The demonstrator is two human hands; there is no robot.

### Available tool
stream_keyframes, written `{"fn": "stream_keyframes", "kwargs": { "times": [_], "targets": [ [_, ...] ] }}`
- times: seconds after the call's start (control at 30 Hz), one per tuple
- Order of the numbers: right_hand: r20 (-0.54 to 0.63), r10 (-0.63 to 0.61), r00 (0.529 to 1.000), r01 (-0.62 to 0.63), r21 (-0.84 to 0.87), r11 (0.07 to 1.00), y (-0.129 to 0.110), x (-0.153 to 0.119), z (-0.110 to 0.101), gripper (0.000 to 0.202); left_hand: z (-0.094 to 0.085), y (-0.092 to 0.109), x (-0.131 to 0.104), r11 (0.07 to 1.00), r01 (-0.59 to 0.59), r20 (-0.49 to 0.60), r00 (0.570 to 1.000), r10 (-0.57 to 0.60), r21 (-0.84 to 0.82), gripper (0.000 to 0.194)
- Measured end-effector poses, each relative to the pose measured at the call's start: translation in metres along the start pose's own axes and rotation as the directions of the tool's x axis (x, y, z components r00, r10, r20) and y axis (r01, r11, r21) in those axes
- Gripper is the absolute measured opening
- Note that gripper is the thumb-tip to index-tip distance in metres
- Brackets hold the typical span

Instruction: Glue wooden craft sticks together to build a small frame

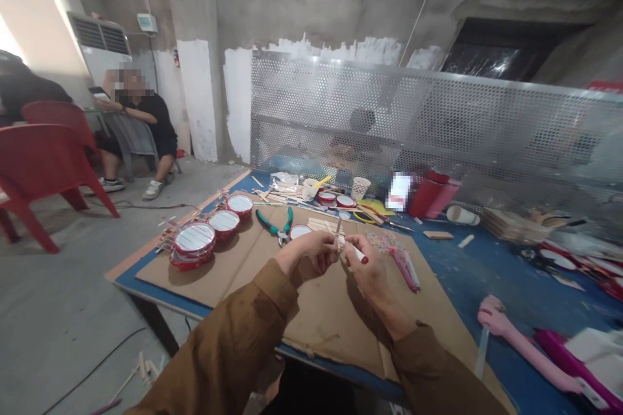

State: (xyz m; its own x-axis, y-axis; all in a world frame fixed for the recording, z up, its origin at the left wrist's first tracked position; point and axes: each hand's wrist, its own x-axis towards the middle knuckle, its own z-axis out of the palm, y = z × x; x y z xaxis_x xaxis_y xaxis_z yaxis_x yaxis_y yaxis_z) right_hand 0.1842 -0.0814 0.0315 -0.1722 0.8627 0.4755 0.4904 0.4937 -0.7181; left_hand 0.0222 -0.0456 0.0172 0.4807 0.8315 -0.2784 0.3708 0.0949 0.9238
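Observation:
My left hand (311, 251) pinches a thin wooden stick (338, 227) that stands up over the cardboard sheet (316, 318). My right hand (372, 269) is closed on a white marker with a red end (359, 253). Its tip is close to the left fingertips, and whether it touches the stick cannot be made out. Flat wooden sticks (318, 225) lie just behind the hands. One round red-rimmed piece with a silver top (300, 231) sits by the left hand, near pliers with teal handles (276, 227). Several similar red-rimmed pieces (195, 239) stand at the left.
A pink glue gun (528, 345) lies at the right edge. Paper cups (310, 190), a lit phone (400, 191) and a red bottle (428, 193) stand along the back, before a perforated metal screen (316, 110). A seated person (146, 113) is at the far left.

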Motion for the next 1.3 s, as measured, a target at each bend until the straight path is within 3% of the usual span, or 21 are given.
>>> {"fn": "stream_keyframes", "kwargs": {
  "times": [0.17,0.37,0.97,1.3],
  "targets": [
    [-0.082,0.028,0.996,-0.031,-0.035,0.999,0.0028,0.0014,-0.0020,0.022,0.0007,0.0017,-0.0029,0.999,0.011,-0.015,1.000,-0.012,-0.038,0.017],
    [0.015,0.014,1.000,-0.015,0.079,0.997,-0.0023,-0.0016,0.0003,0.029,0.0009,0.0000,-0.0019,1.000,-0.003,-0.038,0.999,0.002,-0.026,0.016],
    [0.053,0.026,0.998,-0.031,0.098,0.995,-0.0025,-0.0018,0.0029,0.026,-0.0001,-0.0001,-0.0014,1.000,0.006,-0.015,1.000,-0.006,-0.010,0.008],
    [-0.044,0.063,0.997,-0.059,0.088,0.994,0.0013,-0.0010,-0.0015,0.024,0.0007,0.0023,-0.0031,1.000,-0.013,-0.012,1.000,0.013,-0.022,0.006]
  ]
}}
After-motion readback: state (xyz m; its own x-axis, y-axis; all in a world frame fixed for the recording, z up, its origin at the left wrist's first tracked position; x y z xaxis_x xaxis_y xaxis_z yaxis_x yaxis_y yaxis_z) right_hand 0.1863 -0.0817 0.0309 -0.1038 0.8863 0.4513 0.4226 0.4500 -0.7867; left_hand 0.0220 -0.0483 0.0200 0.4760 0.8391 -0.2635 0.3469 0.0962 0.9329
